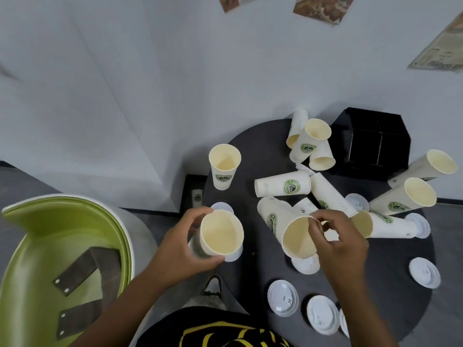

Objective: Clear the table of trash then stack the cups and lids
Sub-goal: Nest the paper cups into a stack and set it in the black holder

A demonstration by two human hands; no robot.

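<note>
My left hand (184, 242) grips a white paper cup (221, 232) with its mouth up at the left edge of the round dark table (265, 269). My right hand (338, 240) pinches the rim of a second paper cup (297, 234), which tilts toward me near the table's middle. Several more cups with green logos lie on their sides across the table; one lying cup (283, 187) is just behind. An upright cup (223, 166) stands at the far left. White plastic lids lie flat near the front, such as one lid (283, 298) and another lid (322, 314).
A black divided box (375, 144) stands at the back right of the table by the white wall. A green chair (62, 259) is on my left. My shoe (212, 286) shows on the floor below the table edge. Another lid (424, 272) lies at the right.
</note>
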